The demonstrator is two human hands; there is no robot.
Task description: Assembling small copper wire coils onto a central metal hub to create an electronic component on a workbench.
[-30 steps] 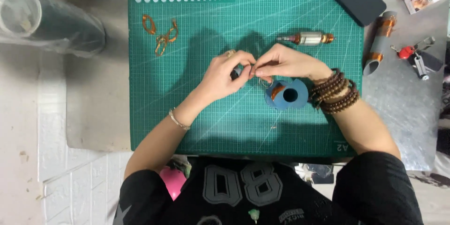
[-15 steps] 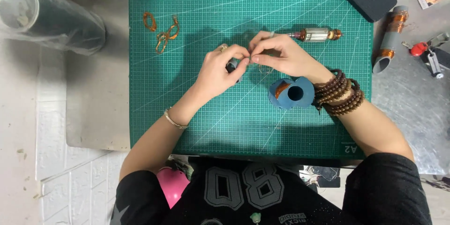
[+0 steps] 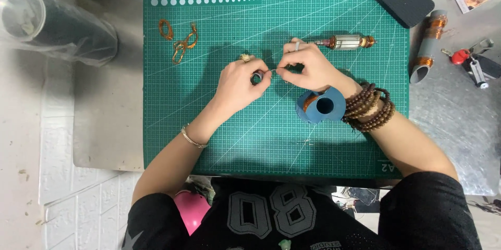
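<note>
A small dark round piece and a thin wire

The piece sits pinched in fingertips above the green mat. The wire runs from it, held tight.

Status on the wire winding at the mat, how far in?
Done: loose copper wire scraps lie at the mat's upper left. In hand: left hand pinches a small dark part; right hand holds fine wire to it. Left: blue spool shows copper wire; armature lies untouched.
</note>
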